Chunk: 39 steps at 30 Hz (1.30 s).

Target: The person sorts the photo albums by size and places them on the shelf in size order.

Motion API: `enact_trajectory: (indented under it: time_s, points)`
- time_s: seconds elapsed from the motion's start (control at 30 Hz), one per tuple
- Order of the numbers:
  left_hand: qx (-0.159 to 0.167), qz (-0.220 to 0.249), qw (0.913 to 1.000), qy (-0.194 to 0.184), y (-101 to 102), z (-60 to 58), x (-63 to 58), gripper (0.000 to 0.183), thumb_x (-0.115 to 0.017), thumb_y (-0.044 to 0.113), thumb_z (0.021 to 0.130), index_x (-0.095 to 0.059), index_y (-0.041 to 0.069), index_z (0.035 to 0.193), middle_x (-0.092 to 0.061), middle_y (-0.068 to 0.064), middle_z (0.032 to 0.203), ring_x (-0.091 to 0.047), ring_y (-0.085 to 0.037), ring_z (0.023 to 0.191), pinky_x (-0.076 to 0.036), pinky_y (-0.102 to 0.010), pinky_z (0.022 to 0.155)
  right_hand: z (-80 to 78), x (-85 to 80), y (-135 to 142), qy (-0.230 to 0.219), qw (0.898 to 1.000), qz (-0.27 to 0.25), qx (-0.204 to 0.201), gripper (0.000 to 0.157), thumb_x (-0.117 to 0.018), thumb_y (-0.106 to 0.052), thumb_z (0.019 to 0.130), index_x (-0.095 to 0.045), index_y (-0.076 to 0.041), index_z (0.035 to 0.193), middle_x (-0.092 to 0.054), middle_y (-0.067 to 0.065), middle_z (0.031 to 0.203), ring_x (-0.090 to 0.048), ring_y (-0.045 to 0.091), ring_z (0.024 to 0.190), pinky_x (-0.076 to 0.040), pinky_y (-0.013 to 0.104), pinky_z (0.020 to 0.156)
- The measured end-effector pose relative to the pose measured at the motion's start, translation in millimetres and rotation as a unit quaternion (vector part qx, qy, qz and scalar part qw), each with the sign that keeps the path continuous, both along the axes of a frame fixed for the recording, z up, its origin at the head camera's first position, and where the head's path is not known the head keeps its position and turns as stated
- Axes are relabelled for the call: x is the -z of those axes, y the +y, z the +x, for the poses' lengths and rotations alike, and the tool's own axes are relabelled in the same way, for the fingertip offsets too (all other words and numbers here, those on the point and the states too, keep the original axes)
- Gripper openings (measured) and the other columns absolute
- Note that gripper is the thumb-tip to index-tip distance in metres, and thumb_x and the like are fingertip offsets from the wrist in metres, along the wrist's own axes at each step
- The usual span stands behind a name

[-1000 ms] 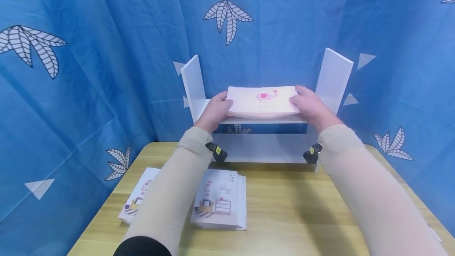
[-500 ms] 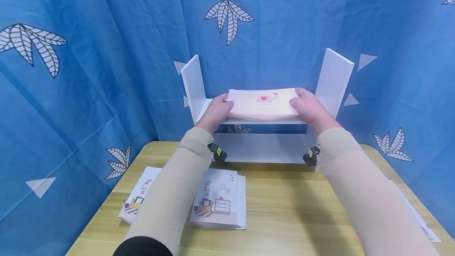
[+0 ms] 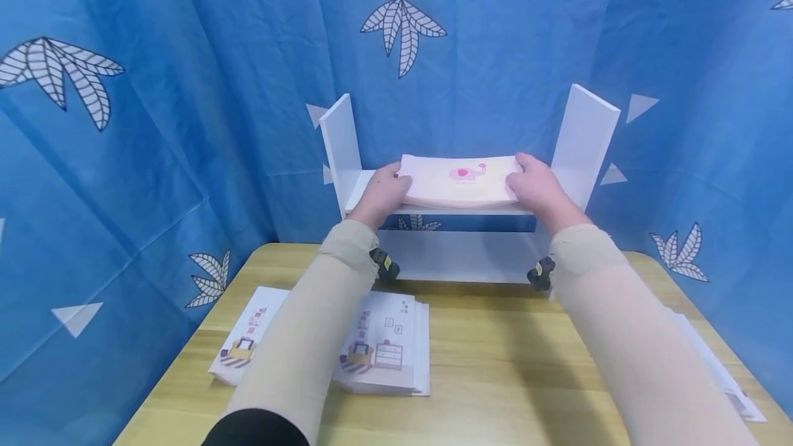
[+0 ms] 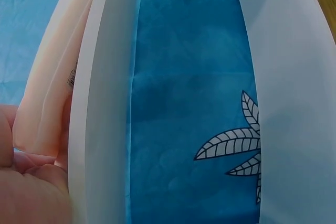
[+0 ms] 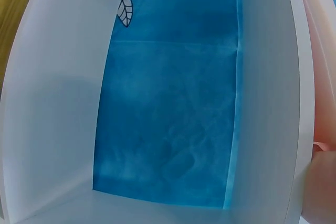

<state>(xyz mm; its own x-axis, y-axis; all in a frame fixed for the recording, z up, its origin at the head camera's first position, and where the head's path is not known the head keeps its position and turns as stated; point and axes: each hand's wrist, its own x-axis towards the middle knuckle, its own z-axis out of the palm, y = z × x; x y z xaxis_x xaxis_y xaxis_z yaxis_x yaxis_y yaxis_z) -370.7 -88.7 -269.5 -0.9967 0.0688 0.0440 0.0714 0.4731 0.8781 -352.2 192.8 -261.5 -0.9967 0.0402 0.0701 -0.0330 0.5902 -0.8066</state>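
Note:
A soft pale-pink tissue pack (image 3: 458,181) with a pink elephant print lies flat at the upper board of a white shelf (image 3: 455,257). My left hand (image 3: 383,193) grips its left end, thumb on top. At the opposite end my right hand (image 3: 540,188) holds it in the same way. In the left wrist view the pack's folded end (image 4: 44,114) sits between thumb and fingers, beside the board's front edge (image 4: 86,103), with a small barcode on its underside. Only part of the right hand (image 5: 321,182) shows in the right wrist view.
Two white piles printed with room drawings, a left one (image 3: 248,343) and a middle one (image 3: 387,339), stand on the wooden table (image 3: 489,356), partly behind the left sleeve. More white printed items (image 3: 721,370) lie at the right edge. Tall side panels (image 3: 585,140) bound the shelf.
Both hands have lowered the tissue pack slightly toward the upper board, keeping their grip on its ends. The head view has shifted a little, and more of the right-hand items shows beside the right sleeve.

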Motion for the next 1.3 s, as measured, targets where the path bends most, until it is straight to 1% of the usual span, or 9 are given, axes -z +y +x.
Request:
enact_trajectory:
  time_s: [0.13, 0.3, 0.47, 0.57, 0.8, 0.9, 1.0, 1.17, 1.3]
  points:
    - [-0.004, -0.005, 1.0, 0.004, -0.8, 0.3, 2.0, 0.06, -0.047, 0.036, 0.105, -0.032, 0.019, 0.16, -0.033, -0.003, 0.163, -0.03, -0.025, 0.149, -0.029, -0.051, 0.118, -1.3, 2.6, -1.1, 0.011, 1.0, 0.012, 0.006, 0.068, -0.041, -0.022, 0.103, -0.012, -0.011, 0.164, -0.013, 0.015, 0.168, -0.016, 0.041, 0.15, -0.015, 0.067, 0.117]
    - [-0.011, -0.006, 0.9999, 0.005, -0.8, -0.1, 1.8, 0.058, -0.048, 0.036, 0.105, -0.035, 0.02, 0.159, -0.037, -0.002, 0.161, -0.035, -0.026, 0.146, -0.032, -0.053, 0.116, -1.3, 3.2, -2.4, 0.025, 0.999, 0.026, 0.007, 0.067, -0.04, -0.022, 0.103, -0.014, -0.012, 0.164, -0.015, 0.015, 0.168, -0.015, 0.04, 0.151, -0.014, 0.066, 0.118]
    - [-0.015, 0.0, 0.9998, 0.009, 0.0, 1.2, 0.8, 0.056, -0.049, 0.034, 0.104, -0.039, 0.021, 0.157, -0.041, -0.002, 0.158, -0.04, -0.025, 0.142, -0.033, -0.052, 0.115, -0.6, 4.0, -2.8, 0.039, 0.998, 0.043, 0.005, 0.065, -0.04, -0.023, 0.102, -0.018, -0.013, 0.163, -0.018, 0.015, 0.167, -0.013, 0.039, 0.152, -0.013, 0.063, 0.119]
    - [-0.019, -0.004, 0.9997, 0.016, 0.7, 1.4, 0.8, 0.056, -0.049, 0.033, 0.104, -0.039, 0.02, 0.158, -0.041, -0.002, 0.158, -0.039, -0.025, 0.143, -0.033, -0.051, 0.116, -1.7, 5.9, -2.9, 0.05, 0.997, 0.057, 0.004, 0.064, -0.04, -0.023, 0.102, -0.022, -0.012, 0.162, -0.019, 0.015, 0.167, -0.013, 0.038, 0.152, -0.014, 0.062, 0.119]
    - [-0.017, -0.042, 0.9987, 0.023, 3.1, 2.8, 2.0, 0.059, -0.045, 0.032, 0.106, -0.03, 0.017, 0.161, -0.03, -0.002, 0.164, -0.025, -0.024, 0.151, -0.027, -0.048, 0.119, -3.1, 13.2, -4.3, 0.073, 0.994, 0.086, 0.005, 0.059, -0.038, -0.021, 0.103, -0.03, -0.008, 0.16, -0.025, 0.016, 0.165, -0.018, 0.037, 0.151, -0.017, 0.06, 0.119]
    - [-0.017, -0.062, 0.9975, 0.028, 3.4, 4.6, 2.2, 0.06, -0.044, 0.032, 0.106, -0.028, 0.015, 0.161, -0.029, -0.003, 0.165, -0.023, -0.024, 0.152, -0.025, -0.048, 0.12, -3.6, 16.6, -4.8, 0.091, 0.989, 0.114, 0.005, 0.058, -0.038, -0.021, 0.103, -0.033, -0.006, 0.158, -0.026, 0.018, 0.164, -0.019, 0.038, 0.151, -0.018, 0.058, 0.12]
    - [-0.016, -0.08, 0.996, 0.035, 3.2, 6.3, 1.7, 0.06, -0.042, 0.031, 0.106, -0.027, 0.014, 0.161, -0.028, -0.003, 0.165, -0.022, -0.024, 0.152, -0.024, -0.047, 0.12, -4.4, 18.6, -5.2, 0.102, 0.984, 0.143, 0.002, 0.057, -0.037, -0.023, 0.103, -0.034, -0.006, 0.158, -0.026, 0.02, 0.163, -0.02, 0.039, 0.15, -0.018, 0.059, 0.119]
    - [-0.004, -0.121, 0.9912, 0.055, 3.7, 6.2, 2.7, 0.059, -0.039, 0.029, 0.107, -0.025, 0.01, 0.161, -0.026, -0.005, 0.166, -0.021, -0.023, 0.152, -0.022, -0.043, 0.121, -3.6, 19.7, -5.2, 0.101, 0.978, 0.183, 0.0, 0.057, -0.037, -0.025, 0.104, -0.034, -0.007, 0.158, -0.025, 0.023, 0.162, -0.023, 0.043, 0.148, -0.02, 0.062, 0.118]
    - [0.001, -0.151, 0.9862, 0.067, 5.0, 5.5, 4.3, 0.059, -0.038, 0.029, 0.108, -0.025, 0.008, 0.161, -0.025, -0.006, 0.166, -0.02, -0.023, 0.152, -0.022, -0.042, 0.121, -3.3, 20.3, -4.4, 0.099, 0.974, 0.202, 0.002, 0.056, -0.037, -0.026, 0.105, -0.034, -0.006, 0.157, -0.026, 0.025, 0.161, -0.025, 0.044, 0.147, -0.021, 0.061, 0.118]
